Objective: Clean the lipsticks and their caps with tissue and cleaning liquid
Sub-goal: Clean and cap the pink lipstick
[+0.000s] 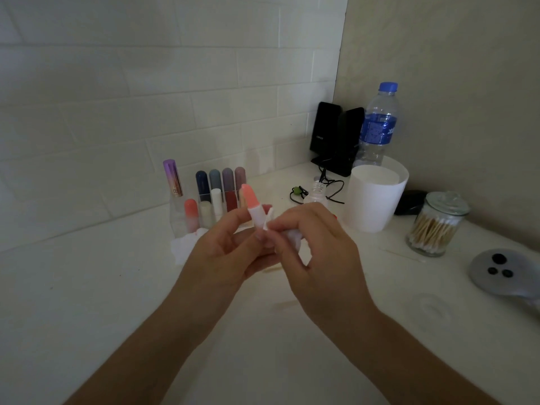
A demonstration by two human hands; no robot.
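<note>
Wiping the coral lipstick's white tube with tissue, above the middle of the worktop.

My left hand [230, 244] has a narrow grip closed on the lipstick [254, 210], holding it upright with its coral bullet exposed and uncapped; my right hand [315, 238] pinches a wad of tissue [292, 235] against the side of the tube, just under the bullet. I judge this the wiping step for this stick; next I would turn the tube under the tissue, pressing lightly so the soft bullet is not smeared. Behind my hands, at the back edge by the wall, the clear organizer [210, 209] holds the other lipsticks and caps, with a crumpled tissue [187, 247] in front. A small open bottle [317, 192], probably the cleaning liquid, stands to the right.
</note>
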